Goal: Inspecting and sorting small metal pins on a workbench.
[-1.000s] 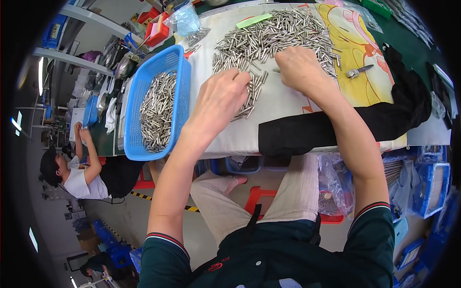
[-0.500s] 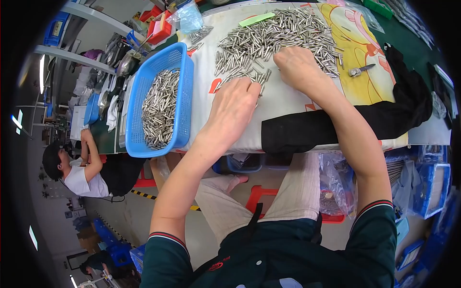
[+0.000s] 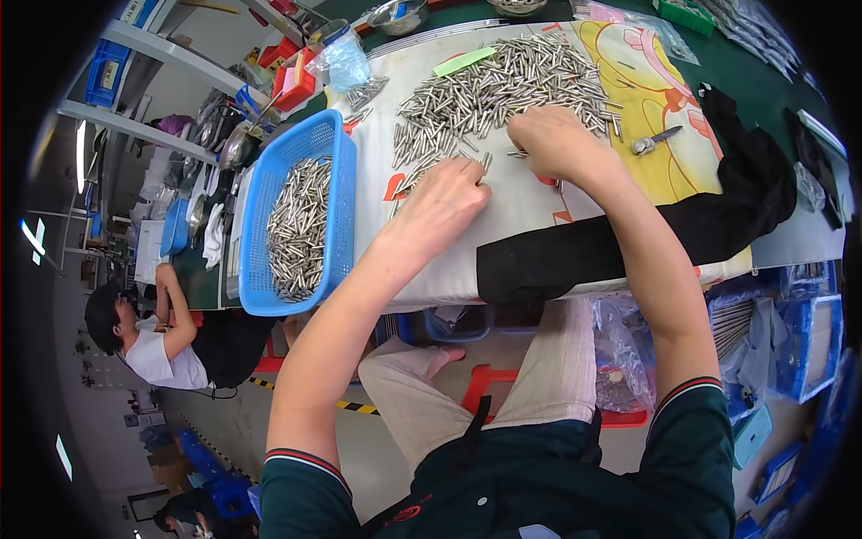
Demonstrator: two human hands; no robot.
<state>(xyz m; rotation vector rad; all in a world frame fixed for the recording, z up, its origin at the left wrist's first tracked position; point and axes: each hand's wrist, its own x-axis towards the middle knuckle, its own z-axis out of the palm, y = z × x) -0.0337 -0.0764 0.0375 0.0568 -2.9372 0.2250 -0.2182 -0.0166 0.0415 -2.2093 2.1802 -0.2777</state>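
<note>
Right beyond my fingers lies the big heap of metal pins (image 3: 503, 90) on the white cloth (image 3: 503, 216), with the blue basket (image 3: 301, 216) of pins off to my left. My left hand (image 3: 444, 202) rests curled on a few pins; my right hand (image 3: 552, 139) pinches at the heap's edge, contents hidden. They look stiff, smooth and light singly, likely slippery, best pinched mid-shaft.

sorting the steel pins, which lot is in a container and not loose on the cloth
The lot in the blue basket, left of the left hand; the others lie loose.
</note>
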